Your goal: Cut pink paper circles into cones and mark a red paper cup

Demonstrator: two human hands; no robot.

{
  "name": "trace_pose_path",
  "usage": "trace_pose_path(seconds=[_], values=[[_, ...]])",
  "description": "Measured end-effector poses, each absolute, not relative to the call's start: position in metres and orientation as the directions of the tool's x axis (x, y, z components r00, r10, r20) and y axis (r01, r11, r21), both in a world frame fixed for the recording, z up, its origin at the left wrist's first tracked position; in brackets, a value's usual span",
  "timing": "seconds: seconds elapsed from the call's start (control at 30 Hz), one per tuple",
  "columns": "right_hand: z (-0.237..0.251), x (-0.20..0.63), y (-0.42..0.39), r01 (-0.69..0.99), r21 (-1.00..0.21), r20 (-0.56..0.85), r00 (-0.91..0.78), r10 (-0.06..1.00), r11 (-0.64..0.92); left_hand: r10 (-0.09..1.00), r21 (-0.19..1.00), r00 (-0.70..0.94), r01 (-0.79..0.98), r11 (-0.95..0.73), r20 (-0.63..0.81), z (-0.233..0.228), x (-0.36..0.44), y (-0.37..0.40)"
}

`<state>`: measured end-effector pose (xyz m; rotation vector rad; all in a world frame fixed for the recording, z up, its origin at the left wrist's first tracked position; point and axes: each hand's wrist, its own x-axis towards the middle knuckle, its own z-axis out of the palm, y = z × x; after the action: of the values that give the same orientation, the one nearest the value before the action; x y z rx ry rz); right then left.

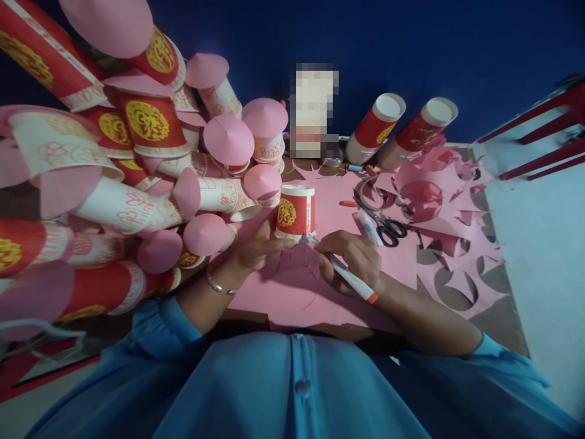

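A red and white paper cup with a gold emblem stands upside down, wide rim toward me. My left hand grips its lower left side, the thumb stretched along the rim and the other fingers partly hidden. In my right hand is a white pen with an orange-red end, slanting down to the right. Its tip is at the cup's near rim; I cannot tell whether they touch. Pink paper lies under both hands. A small orange-red piece, like a cap, rests beyond the right hand.
Several cups with pink paper cones crowd the left side. Black scissors and a white tube lie on the right, beside pink paper scraps. Two cup stacks lean at the back. A red chair stands far right.
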<state>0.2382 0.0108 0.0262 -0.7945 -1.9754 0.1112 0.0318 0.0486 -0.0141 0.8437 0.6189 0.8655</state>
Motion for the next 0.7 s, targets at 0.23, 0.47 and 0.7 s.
trace_pose_path(seconds=[0.23, 0.47, 0.7], values=[[0.029, 0.239, 0.0105, 0.47, -0.389, 0.743, -0.349, 0.571, 0.792, 0.852, 0.833, 0.499, -0.396, 0.387, -0.159, -0.0142, 0.0317, 0.0482], [0.0282, 0.2382, 0.0119, 0.415, -0.38, 0.782, -0.333, 0.526, 0.827, 0.858, 0.804, 0.483, -0.432, 0.407, -0.175, -0.0132, 0.0323, 0.048], [0.0245, 0.2379, 0.0175, 0.41, -0.379, 0.823, -0.26, 0.505, 0.829, 0.88, 0.749, 0.436, -0.518, 0.414, -0.185, -0.0145, 0.0342, 0.0505]])
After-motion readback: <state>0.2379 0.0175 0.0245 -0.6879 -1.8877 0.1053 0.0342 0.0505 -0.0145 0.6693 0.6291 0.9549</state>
